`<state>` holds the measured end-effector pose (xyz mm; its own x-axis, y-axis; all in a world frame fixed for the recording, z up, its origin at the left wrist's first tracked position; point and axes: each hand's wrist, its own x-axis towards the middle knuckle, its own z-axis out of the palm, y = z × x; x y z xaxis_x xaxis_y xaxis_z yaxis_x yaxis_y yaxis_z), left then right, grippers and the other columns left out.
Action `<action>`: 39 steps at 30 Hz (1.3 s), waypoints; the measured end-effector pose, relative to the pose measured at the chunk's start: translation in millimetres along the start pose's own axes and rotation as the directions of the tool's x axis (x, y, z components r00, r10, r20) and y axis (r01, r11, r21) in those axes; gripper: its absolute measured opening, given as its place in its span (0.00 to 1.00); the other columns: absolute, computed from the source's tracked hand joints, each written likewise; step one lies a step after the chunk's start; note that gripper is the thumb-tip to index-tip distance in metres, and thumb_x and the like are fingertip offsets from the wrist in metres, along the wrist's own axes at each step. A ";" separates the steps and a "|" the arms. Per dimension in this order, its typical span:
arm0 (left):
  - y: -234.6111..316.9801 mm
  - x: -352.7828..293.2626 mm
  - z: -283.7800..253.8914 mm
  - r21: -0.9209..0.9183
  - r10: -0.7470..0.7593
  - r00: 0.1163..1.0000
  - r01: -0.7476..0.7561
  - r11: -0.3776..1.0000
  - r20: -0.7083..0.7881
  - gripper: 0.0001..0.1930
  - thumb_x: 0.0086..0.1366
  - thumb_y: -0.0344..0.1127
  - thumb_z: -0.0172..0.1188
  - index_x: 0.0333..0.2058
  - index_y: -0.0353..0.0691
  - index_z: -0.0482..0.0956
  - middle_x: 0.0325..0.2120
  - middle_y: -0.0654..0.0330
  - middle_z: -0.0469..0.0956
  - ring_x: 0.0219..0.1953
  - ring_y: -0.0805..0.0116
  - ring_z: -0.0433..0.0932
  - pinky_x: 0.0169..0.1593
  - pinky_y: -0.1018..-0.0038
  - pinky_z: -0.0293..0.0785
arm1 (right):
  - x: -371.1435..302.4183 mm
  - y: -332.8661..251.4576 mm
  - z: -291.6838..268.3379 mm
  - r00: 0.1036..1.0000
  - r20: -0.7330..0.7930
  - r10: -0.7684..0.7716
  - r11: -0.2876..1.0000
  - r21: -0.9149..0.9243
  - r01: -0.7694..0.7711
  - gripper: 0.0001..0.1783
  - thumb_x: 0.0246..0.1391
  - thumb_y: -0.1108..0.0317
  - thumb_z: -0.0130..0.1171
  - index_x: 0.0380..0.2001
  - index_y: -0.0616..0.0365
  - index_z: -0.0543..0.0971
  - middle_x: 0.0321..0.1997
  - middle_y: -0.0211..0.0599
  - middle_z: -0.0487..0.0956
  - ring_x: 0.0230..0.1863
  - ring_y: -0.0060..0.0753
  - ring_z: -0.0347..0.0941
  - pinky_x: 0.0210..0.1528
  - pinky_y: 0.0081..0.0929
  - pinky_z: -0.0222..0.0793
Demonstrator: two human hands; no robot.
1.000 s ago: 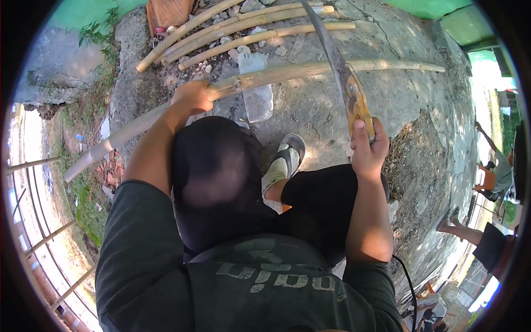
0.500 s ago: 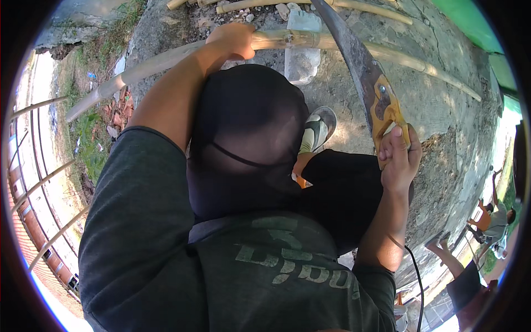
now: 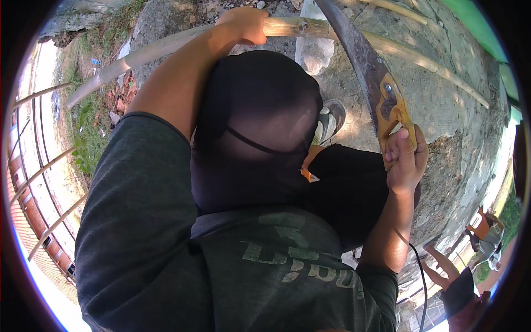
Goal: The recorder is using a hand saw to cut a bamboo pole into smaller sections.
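A long bamboo pole (image 3: 287, 26) lies crosswise in front of me, resting over a whitish block (image 3: 314, 58). My left hand (image 3: 243, 25) is closed around the pole beyond my bent knee. In my right hand (image 3: 405, 157) is a handsaw (image 3: 360, 55), gripped by its worn yellow handle. Its dark blade slants up and to the left, crossing the pole just right of the block. The blade's far end runs out of view at the top, and how deep it sits in the bamboo I cannot tell.
Another bamboo pole (image 3: 398, 10) lies farther off on the rough concrete ground (image 3: 442, 127). My sandalled foot (image 3: 333, 119) stands close behind the pole. Thin poles (image 3: 41, 174) stick out at the left. Other people (image 3: 462, 290) are at the lower right, and a cable (image 3: 423, 276) hangs beside my right arm.
The view has shifted a little, so the pole and my left hand appear higher and farther right. Relative to the pole, the saw and my right hand have come slightly nearer to me.
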<state>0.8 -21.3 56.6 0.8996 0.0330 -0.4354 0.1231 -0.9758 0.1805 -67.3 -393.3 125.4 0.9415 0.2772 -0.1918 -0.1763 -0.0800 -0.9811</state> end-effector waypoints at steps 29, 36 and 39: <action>-12.3 36.6 27.1 0.081 0.030 0.986 -0.017 0.997 -0.164 0.19 0.49 0.49 0.64 0.35 0.42 0.85 0.32 0.49 0.84 0.37 0.46 0.84 0.41 0.53 0.80 | 16.6 -18.7 40.8 0.997 -0.012 0.080 0.990 -0.117 -0.081 0.16 0.67 0.59 0.56 0.30 0.59 0.72 0.19 0.24 0.65 0.20 0.14 0.59 0.23 0.17 0.56; -13.1 42.3 16.1 0.108 0.024 0.999 -0.021 0.994 -0.028 0.20 0.51 0.54 0.64 0.33 0.44 0.86 0.31 0.49 0.84 0.37 0.48 0.84 0.41 0.55 0.80 | 7.7 -33.8 39.1 0.995 -0.014 0.095 0.982 -0.164 -0.096 0.18 0.67 0.56 0.56 0.30 0.60 0.73 0.19 0.23 0.65 0.20 0.14 0.59 0.23 0.16 0.56; -8.1 29.7 12.5 0.003 -0.008 0.998 0.008 1.000 -0.065 0.17 0.53 0.50 0.63 0.32 0.43 0.87 0.29 0.49 0.84 0.37 0.49 0.85 0.40 0.56 0.80 | 8.4 -35.8 41.8 0.993 -0.035 0.114 0.982 -0.151 -0.118 0.19 0.67 0.55 0.56 0.30 0.60 0.73 0.19 0.23 0.65 0.20 0.14 0.59 0.24 0.16 0.56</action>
<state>21.3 -15.1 31.2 0.9239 0.0545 -0.3788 0.1291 -0.9762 0.1742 -65.2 -348.1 157.8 0.9249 0.2324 -0.3009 -0.2405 -0.2555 -0.9364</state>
